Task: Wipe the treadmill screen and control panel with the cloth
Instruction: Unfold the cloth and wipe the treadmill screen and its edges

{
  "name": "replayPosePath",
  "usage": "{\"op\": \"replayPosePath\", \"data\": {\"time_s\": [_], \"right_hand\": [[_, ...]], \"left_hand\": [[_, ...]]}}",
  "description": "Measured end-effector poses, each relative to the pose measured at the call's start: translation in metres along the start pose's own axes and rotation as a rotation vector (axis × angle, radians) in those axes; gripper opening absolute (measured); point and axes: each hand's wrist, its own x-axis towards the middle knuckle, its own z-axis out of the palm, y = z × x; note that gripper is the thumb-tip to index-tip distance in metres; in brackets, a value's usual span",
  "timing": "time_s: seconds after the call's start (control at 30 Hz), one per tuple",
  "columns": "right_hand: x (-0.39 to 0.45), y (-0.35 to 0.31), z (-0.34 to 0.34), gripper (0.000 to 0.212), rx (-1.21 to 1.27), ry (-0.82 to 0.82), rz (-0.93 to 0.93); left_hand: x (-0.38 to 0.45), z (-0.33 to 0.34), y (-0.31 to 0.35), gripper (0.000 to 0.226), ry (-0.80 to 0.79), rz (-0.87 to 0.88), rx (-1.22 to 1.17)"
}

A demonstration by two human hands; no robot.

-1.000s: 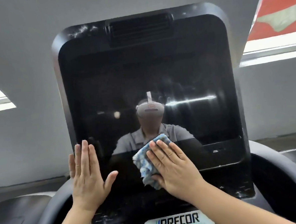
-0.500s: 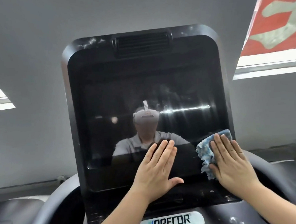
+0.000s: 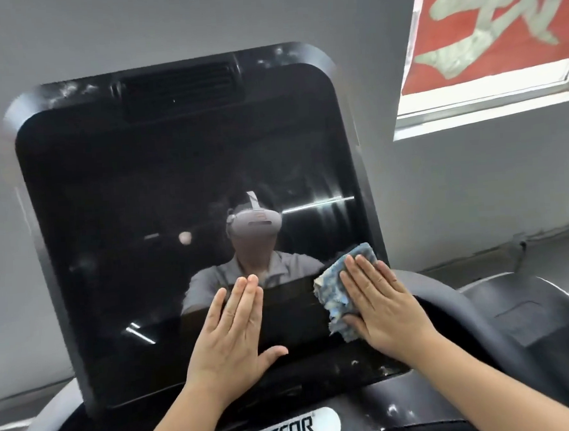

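Both forearms are bare (no sleeves, rings or watch).

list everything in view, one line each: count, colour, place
treadmill screen: 1, black, glossy, centre
vent grille: 1, black, top of the screen housing
cloth: 1, blue and white, lower right of the screen, under the right hand
Precor label: 1, white with dark letters, below the screen
red banner: 1, red with pale characters, upper right
wall: 1, grey, behind
left hand: 1, flat on the lower screen
right hand: 1, flat, pressing the cloth
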Motion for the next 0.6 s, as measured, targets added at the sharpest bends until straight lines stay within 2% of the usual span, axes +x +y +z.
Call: {"op": "replayPosePath", "data": {"time_s": [0.1,0.17,0.2,0.3,0.37,0.4,0.5,0.6], "right_hand": [[-0.007,-0.004,0.002,0.073,0.040,-0.012,0.147],[0.003,-0.040,-0.002,0.071,0.112,0.029,0.286],[0.011,-0.064,-0.003,0.071,0.153,0.050,0.288],[0.032,-0.111,-0.008,0.074,0.204,0.077,0.075],[0.029,-0.099,-0.005,0.072,0.172,0.096,-0.019],[0.021,-0.085,-0.003,0.074,0.148,0.090,-0.009],[-0.017,-0.045,0.006,0.079,0.140,0.040,0.240],[-0.035,-0.029,0.005,0.073,0.276,0.033,0.438]], "left_hand": [[0.000,-0.001,-0.001,0.101,0.002,0.000,-0.017],[0.001,-0.002,0.000,0.103,-0.007,-0.003,-0.018],[0.001,-0.002,-0.001,0.105,-0.004,-0.007,-0.022],[0.002,0.001,0.001,0.108,0.030,0.001,-0.055],[0.002,0.002,0.000,0.108,0.051,0.008,-0.054],[0.002,0.002,0.001,0.107,0.053,0.008,-0.047],[0.000,0.001,0.002,0.105,0.051,-0.008,-0.043],[-0.001,0.001,0.001,0.103,0.059,-0.012,-0.034]]}}
